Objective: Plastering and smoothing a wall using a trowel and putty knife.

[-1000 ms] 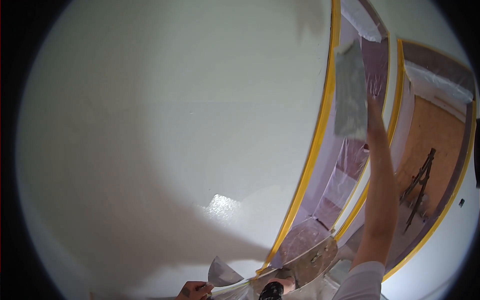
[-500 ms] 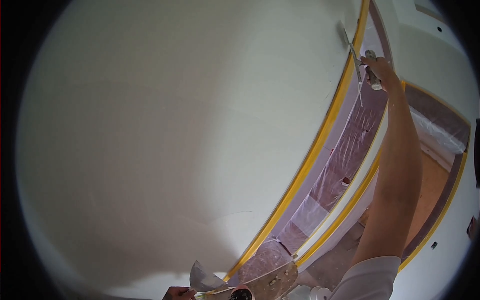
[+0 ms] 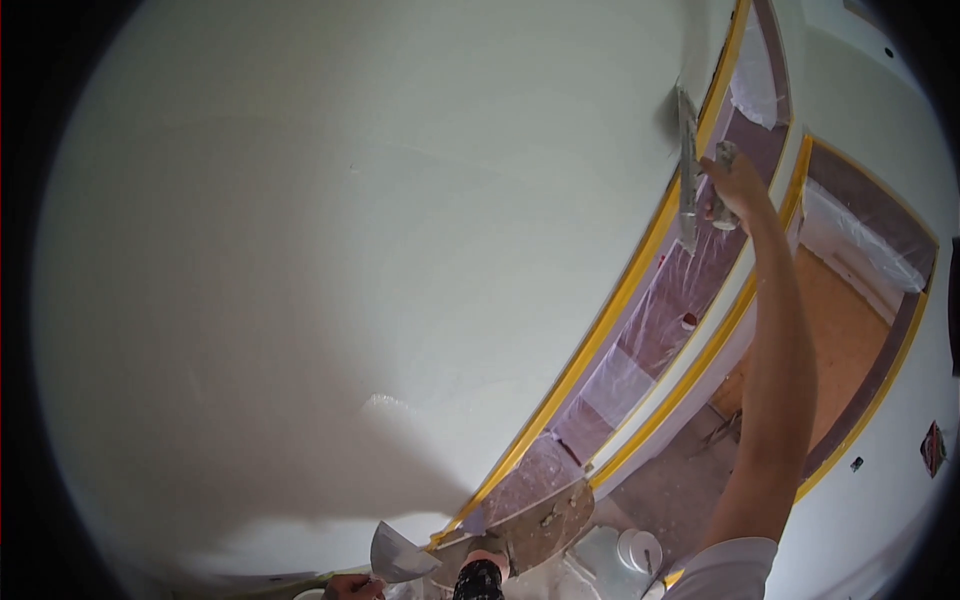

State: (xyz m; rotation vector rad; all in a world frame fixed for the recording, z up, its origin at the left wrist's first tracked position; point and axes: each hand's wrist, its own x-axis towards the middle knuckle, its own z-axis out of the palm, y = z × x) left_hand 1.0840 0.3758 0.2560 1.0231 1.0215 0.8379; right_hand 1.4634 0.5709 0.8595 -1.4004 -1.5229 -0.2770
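Note:
My right hand (image 3: 737,185) grips the grey handle of a long metal trowel (image 3: 687,155), raised edge-on beside yellow tape (image 3: 618,314) at the right edge of the pale wall (image 3: 250,250). Right of that tape runs a recess covered in pinkish plastic sheeting (image 3: 655,310). Low in the picture, my left hand (image 3: 355,585) holds a wide-bladed metal scraper (image 3: 398,553); only part of that hand shows.
A taped doorway (image 3: 850,325) at right shows an orange-brown panel and a dark object low down. Below are a dusty board (image 3: 555,510) on the floor, white buckets (image 3: 638,550) and my leg (image 3: 478,580). Small dark openings (image 3: 931,448) dot the right wall.
The trowel has turned from face-on to edge-on, rising and then dropping slightly along the tape with my right hand. The scraper appears farther left as the whole view has shifted.

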